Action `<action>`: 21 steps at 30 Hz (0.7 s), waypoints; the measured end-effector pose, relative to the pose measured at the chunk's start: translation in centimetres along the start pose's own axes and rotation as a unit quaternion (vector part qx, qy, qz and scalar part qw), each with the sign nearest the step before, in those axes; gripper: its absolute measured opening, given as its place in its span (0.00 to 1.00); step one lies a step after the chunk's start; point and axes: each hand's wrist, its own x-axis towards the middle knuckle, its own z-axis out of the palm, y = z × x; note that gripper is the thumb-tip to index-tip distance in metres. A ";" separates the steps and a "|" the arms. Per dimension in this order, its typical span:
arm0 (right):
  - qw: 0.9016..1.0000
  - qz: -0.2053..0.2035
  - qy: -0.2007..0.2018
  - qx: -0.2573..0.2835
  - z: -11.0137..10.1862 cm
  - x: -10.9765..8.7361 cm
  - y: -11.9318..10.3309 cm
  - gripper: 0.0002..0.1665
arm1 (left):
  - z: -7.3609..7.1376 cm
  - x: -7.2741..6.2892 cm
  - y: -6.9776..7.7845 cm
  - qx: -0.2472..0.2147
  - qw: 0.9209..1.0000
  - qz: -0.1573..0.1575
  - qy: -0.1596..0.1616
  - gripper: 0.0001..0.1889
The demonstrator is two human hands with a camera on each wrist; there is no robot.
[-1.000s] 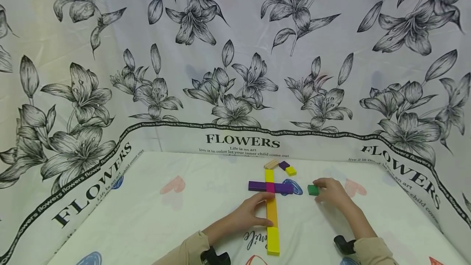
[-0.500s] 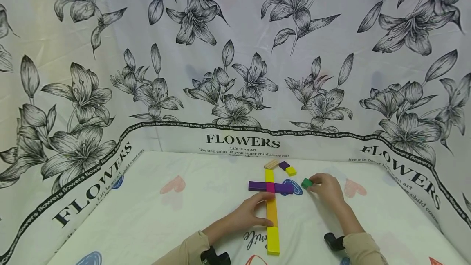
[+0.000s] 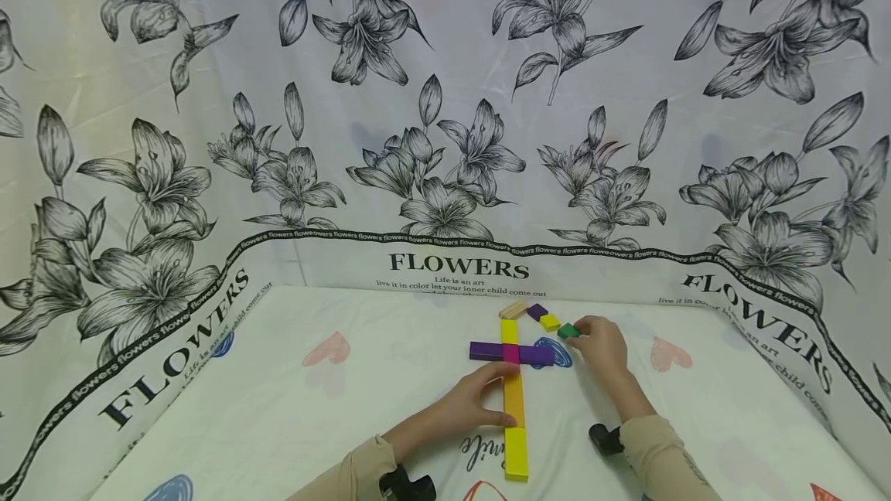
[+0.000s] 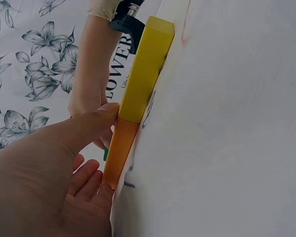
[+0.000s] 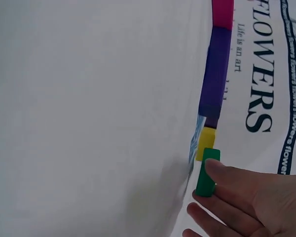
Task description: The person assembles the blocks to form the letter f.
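Colored blocks form a cross on the white cloth. Its upright holds a yellow block [image 3: 510,329], a pink block [image 3: 511,353], an orange block [image 3: 513,400] and a longer yellow block [image 3: 516,454]. Purple blocks [image 3: 486,351] make the crossbar on both sides of the pink one. Thumb and fingers of my left hand [image 3: 462,408] span the orange block, holding it near its two ends. My right hand [image 3: 602,350] pinches a green block [image 5: 206,173] between thumb and fingers, close to a small yellow block [image 3: 550,322]. Whether the green block touches the cloth is unclear.
Behind the cross lie a small purple block [image 3: 537,311] and some natural-wood pieces [image 3: 513,310]. A flower-printed curtain [image 3: 445,161] rises at the back and sides of the table. Black devices [image 3: 605,439] are strapped at both wrists.
The right hand has carried the green block away from me and leftward, to beside the small yellow block, turning it on the way. My left hand and the cross stay put.
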 end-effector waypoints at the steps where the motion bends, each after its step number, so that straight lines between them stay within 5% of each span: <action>1: 1.000 0.005 -0.004 -0.003 0.1 0.1 -0.1 0.17 | 0.0 0.0 0.0 0.000 1.000 0.001 0.000 0.39; 21: 0.995 0.001 -0.034 -0.097 0.6 0.6 -1.1 0.26 | 0.1 0.2 0.0 0.007 1.000 0.027 -0.006 0.40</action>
